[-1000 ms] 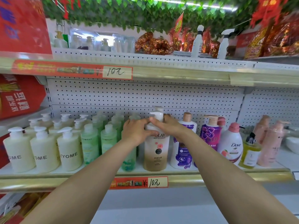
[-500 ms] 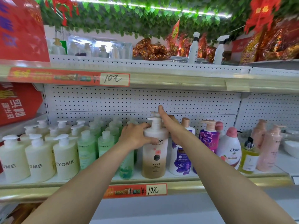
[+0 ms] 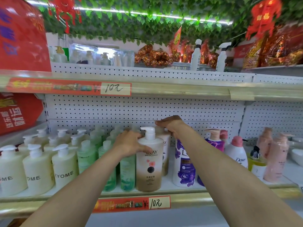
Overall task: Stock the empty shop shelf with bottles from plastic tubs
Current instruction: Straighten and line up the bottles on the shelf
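On the shelf (image 3: 188,194), left hand (image 3: 129,145) fingers clasp the Olay bottle (image 3: 150,164); right hand (image 3: 172,124) pinches the rear pump

Upright white-to-brown Olay pump bottle (image 3: 148,163) at the shelf (image 3: 188,199) front, a second one (image 3: 164,153) just behind it.

Olay bottles (image 3: 149,167): 2 | price tags (image 3: 159,202): 2 | Dove bottle (image 3: 237,153): 1
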{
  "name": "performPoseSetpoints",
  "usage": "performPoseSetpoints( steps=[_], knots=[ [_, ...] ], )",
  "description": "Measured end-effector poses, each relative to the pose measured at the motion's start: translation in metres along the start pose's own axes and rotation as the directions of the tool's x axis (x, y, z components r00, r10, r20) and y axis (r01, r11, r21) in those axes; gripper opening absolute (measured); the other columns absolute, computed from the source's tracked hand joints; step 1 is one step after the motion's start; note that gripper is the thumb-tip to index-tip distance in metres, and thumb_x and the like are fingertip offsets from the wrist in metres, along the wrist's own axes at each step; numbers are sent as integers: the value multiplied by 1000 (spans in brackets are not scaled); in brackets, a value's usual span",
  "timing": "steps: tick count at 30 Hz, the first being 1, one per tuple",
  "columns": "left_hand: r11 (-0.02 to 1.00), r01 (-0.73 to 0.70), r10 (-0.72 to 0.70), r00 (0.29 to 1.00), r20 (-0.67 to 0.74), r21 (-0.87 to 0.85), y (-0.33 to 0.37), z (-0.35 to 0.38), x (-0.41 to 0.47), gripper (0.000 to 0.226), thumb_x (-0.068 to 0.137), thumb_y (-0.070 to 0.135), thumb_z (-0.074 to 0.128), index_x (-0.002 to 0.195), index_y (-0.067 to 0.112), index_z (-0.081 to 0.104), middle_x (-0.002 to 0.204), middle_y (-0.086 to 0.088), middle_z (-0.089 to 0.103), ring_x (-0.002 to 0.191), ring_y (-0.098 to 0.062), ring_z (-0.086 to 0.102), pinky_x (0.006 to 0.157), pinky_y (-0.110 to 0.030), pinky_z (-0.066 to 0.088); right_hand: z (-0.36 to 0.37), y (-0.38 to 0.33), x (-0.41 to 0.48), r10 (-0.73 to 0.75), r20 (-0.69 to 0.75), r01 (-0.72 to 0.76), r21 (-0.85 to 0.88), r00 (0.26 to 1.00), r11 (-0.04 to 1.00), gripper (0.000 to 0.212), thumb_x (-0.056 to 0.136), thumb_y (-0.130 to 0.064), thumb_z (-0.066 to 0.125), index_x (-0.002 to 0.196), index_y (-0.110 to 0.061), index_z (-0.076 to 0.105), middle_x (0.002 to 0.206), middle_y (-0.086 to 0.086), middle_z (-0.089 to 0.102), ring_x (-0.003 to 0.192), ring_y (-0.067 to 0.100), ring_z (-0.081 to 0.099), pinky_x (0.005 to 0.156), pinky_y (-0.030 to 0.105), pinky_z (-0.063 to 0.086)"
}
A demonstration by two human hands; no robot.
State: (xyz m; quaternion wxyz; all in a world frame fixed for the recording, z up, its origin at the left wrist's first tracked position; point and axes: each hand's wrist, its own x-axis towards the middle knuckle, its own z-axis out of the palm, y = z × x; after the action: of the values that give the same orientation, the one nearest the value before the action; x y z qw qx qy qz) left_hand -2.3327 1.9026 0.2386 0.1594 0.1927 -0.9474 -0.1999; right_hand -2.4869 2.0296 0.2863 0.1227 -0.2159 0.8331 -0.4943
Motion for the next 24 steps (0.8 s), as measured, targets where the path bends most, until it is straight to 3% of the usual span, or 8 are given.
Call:
performPoseSetpoints(
  steps=[3, 7, 12, 15, 19, 22, 24],
  knots=[
    [1000, -6, 6, 1000, 10, -22, -1, -1, -2, 69, 46, 73, 76, 98, 29, 73, 87, 9, 71, 86, -13, 64, 82, -36, 54, -1, -5, -4, -56, -24, 50, -188, 998, 981, 55, 76, -49, 81, 116, -13, 71, 122, 4, 68, 110, 23, 64, 99, 36, 52],
    [999, -11, 11, 1000, 4, -36, 0, 0, -5, 58, 54, 67, 81, 99, 30, 72, 92, 7, 70, 93, -17, 62, 80, -32, 51, -1, -8, -7, -151, 6, 148, -221, 989, 964, 43, 78, -48, 79, 110, -19, 77, 119, 3, 71, 108, 20, 66, 95, 28, 52],
    [1000, 7, -6, 1000, 30, -23, 1, -1, -5, 69, 46, 76, 75, 102, 36, 69, 99, 6, 69, 102, -22, 59, 86, -35, 50, 8, -8, -7, -217, 73, 226, -160, 974, 961, 38, 77, -41, 82, 107, -18, 77, 114, 1, 74, 103, 18, 69, 98, 34, 53],
    [1000, 7, -6, 1000, 27, -20, 2, -1, -7, 87, 34, 85, 64, 108, 39, 68, 102, 5, 69, 105, -22, 59, 89, -38, 50, 11, -8, -6, -231, 74, 240, -144, 970, 960, 37, 75, -41, 84, 104, -19, 78, 111, 1, 75, 99, 16, 70, 97, 32, 54],
    [1000, 9, -9, 1000, 21, -29, 3, 0, -11, 89, 36, 86, 64, 111, 39, 66, 104, 6, 69, 104, -21, 59, 90, -39, 51, 9, -8, -7, -220, 106, 233, -129, 970, 964, 40, 76, -45, 82, 106, -20, 77, 109, 0, 74, 96, 15, 69, 84, 28, 55],
    [999, 9, -10, 1000, -21, -36, 1, 3, -15, 90, 36, 89, 62, 114, 42, 62, 107, 5, 66, 109, -20, 54, 91, -37, 48, 8, -2, -10, -219, 127, 226, -48, 967, 973, 50, 79, -52, 77, 117, -21, 72, 122, -1, 68, 111, 17, 62, 97, 35, 51],
    [999, 7, -10, 999, -52, -54, -2, 6, -20, 83, 48, 78, 73, 120, 40, 58, 114, 2, 60, 115, -19, 46, 92, -34, 44, 4, 3, -17, -259, 63, 256, 50, 964, 965, 52, 80, -54, 75, 120, -22, 67, 124, -4, 64, 115, 15, 57, 99, 32, 47]
  ],
)
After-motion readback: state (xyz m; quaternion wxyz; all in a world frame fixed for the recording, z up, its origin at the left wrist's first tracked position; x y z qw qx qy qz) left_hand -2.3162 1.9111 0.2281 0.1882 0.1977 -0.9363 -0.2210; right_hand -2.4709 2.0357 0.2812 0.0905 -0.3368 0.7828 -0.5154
